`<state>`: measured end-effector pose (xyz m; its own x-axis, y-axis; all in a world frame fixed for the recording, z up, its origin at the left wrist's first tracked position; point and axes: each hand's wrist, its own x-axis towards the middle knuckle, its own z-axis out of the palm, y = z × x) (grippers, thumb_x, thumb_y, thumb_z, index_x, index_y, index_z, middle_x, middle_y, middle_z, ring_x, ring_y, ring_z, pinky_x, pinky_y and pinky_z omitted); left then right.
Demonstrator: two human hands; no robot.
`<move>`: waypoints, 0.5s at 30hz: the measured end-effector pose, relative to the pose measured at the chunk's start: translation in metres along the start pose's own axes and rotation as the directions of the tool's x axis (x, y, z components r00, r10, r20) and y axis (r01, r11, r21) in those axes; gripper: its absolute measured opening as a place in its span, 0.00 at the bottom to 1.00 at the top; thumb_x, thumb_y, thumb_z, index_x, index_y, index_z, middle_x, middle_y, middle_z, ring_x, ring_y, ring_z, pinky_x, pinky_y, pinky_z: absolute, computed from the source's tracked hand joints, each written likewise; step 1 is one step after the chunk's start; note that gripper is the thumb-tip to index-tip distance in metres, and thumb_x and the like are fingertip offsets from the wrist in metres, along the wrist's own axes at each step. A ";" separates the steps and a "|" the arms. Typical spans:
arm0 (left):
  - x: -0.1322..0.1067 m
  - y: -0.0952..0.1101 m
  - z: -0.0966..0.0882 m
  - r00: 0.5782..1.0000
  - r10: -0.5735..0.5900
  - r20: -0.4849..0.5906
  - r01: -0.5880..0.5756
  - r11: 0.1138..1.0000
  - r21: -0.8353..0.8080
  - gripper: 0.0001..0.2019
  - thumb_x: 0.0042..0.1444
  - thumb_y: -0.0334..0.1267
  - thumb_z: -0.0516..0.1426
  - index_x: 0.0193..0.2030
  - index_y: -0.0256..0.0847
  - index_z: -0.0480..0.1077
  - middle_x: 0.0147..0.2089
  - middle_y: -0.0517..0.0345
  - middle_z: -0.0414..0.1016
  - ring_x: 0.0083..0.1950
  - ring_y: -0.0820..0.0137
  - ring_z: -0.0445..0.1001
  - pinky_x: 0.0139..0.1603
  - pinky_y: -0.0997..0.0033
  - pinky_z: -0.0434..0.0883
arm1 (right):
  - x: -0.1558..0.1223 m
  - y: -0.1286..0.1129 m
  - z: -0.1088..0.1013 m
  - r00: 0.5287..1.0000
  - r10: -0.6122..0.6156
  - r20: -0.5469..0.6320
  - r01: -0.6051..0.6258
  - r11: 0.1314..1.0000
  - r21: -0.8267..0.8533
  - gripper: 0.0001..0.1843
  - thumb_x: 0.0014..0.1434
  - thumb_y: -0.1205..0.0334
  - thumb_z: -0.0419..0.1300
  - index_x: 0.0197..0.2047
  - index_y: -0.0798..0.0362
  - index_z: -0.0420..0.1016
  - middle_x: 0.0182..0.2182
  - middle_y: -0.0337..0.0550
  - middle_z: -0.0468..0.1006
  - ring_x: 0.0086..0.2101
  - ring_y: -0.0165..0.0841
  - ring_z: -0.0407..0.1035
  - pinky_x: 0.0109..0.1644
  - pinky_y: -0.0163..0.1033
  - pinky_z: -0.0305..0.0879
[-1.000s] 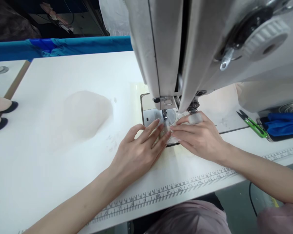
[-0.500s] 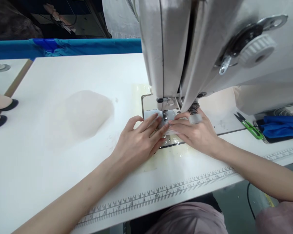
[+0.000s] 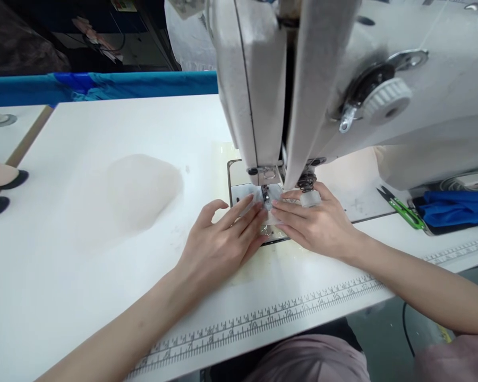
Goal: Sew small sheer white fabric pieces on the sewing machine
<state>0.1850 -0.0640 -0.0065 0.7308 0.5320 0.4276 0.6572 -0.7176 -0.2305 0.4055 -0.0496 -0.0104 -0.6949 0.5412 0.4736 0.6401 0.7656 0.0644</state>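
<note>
My left hand [image 3: 219,241] lies flat with fingers stretched toward the needle of the white sewing machine [image 3: 322,90]. Opposite it, my right hand [image 3: 316,223] also lies flat, a clear thimble-like cap [image 3: 309,199] on one finger. Between the fingertips of both hands a small thin translucent piece [image 3: 276,217] is pressed onto the metal needle plate [image 3: 239,192], right at the presser foot [image 3: 266,195]. Most of the piece is hidden under my fingers.
A pale sheer heap of fabric [image 3: 131,193] lies on the white table [image 3: 103,132] to the left. Green thread snips [image 3: 400,209] and blue cloth [image 3: 458,208] sit at the right. A printed ruler [image 3: 263,321] runs along the front edge. Dark-tipped shapes [image 3: 2,191] show at far left.
Both hands have slid a little farther in toward the presser foot with the translucent piece under the fingertips. The camera has shifted slightly.
</note>
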 end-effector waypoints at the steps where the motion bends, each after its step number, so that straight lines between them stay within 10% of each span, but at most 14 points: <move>1: 0.000 0.000 0.000 1.000 -0.003 0.006 0.003 1.000 -0.004 0.14 0.66 0.37 0.52 0.56 0.39 0.68 0.53 0.53 0.76 0.58 0.64 0.71 0.50 0.58 0.65 | 0.000 0.000 0.000 1.000 0.000 0.001 0.000 1.000 -0.001 0.12 0.66 0.61 0.55 0.46 0.56 0.77 0.39 0.43 0.82 0.43 0.35 0.71 0.59 0.49 0.56; 15: 0.004 -0.006 0.002 1.000 0.009 -0.010 -0.009 1.000 -0.019 0.14 0.65 0.39 0.53 0.55 0.38 0.68 0.53 0.51 0.76 0.56 0.62 0.73 0.49 0.57 0.65 | 0.003 0.001 0.000 1.000 0.009 0.024 -0.008 0.999 -0.046 0.12 0.67 0.61 0.54 0.44 0.55 0.78 0.40 0.41 0.82 0.46 0.35 0.71 0.60 0.48 0.56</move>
<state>0.1850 -0.0566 -0.0051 0.7348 0.5213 0.4340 0.6471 -0.7306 -0.2180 0.4041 -0.0478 -0.0087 -0.6964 0.5563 0.4533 0.6601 0.7444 0.1006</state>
